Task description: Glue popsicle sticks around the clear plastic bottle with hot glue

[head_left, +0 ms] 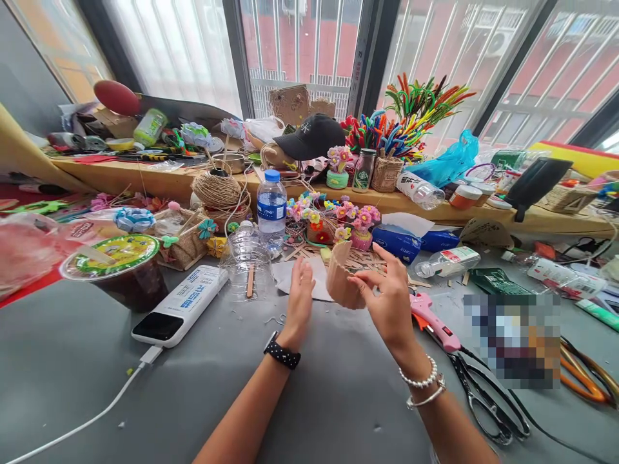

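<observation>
Near the middle of the table my right hand pinches the right side of a small round holder made of light wooden strips. A taller piece rises from the holder's far rim. My left hand is open, its palm turned toward the holder and a small gap between them. Behind the hands lies a sheet of white paper, partly hidden. Loose wooden sticks are scattered beyond it. Just right of my right hand rests a pink glue gun.
Black-handled scissors lie at the right. To the left are a white power bank, a lidded drink cup and a cut clear plastic bottle with a wooden stick. A water bottle stands behind. A crowded wooden ledge runs along the window.
</observation>
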`<state>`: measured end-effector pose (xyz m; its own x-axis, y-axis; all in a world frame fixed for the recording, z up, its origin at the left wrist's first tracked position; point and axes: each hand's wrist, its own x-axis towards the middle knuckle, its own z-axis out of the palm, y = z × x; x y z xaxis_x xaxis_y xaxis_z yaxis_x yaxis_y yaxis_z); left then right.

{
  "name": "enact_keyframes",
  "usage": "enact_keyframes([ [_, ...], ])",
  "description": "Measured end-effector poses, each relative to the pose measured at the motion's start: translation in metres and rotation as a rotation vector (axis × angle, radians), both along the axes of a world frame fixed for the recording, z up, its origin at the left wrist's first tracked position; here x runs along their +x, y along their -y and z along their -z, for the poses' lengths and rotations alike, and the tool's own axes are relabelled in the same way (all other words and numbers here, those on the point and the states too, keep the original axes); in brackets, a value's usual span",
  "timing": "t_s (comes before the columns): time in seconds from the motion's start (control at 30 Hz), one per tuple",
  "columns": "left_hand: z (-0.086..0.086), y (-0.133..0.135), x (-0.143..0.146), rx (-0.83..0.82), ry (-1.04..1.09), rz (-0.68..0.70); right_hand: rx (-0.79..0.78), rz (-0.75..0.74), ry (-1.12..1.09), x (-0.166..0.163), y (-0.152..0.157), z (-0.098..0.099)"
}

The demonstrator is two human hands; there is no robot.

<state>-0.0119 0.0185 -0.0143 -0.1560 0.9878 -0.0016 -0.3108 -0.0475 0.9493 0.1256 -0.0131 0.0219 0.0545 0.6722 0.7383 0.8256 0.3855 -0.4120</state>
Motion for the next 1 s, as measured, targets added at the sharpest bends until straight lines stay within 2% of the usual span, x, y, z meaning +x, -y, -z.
enact_keyframes([
  [0.1,-0.015,-0.002,-0.019,0.088,-0.263,-0.120,0.038,0.007,0.091,0.002,-0.003,0.008],
  [0.23,-0.046,0.009,-0.052,0.116,-0.767,-0.018,0.086,0.046,0.153,0.006,-0.006,0.020],
  [0.3,-0.057,0.014,-0.067,0.019,-1.059,-0.025,0.113,0.057,0.161,0.006,-0.007,0.025],
  [0.37,-0.062,0.016,-0.079,-0.135,-1.281,0.018,0.137,0.058,0.159,0.005,-0.009,0.028],
  [0.43,-0.060,0.014,-0.085,-0.283,-1.444,0.076,0.160,0.058,0.155,0.002,-0.011,0.032],
  [0.5,-0.054,0.011,-0.087,-0.387,-1.586,0.041,0.181,0.058,0.149,0.000,-0.013,0.035],
  [0.6,-0.047,0.007,-0.086,-0.436,-1.656,-0.045,0.200,0.079,0.151,-0.002,-0.015,0.038],
  [0.73,-0.039,0.005,-0.086,-0.467,-1.630,-0.170,0.182,0.147,0.164,-0.002,-0.014,0.036],
  [1.0,-0.029,-0.002,-0.088,-0.494,-1.556,-0.188,0.086,0.123,0.178,-0.009,-0.007,0.033],
])
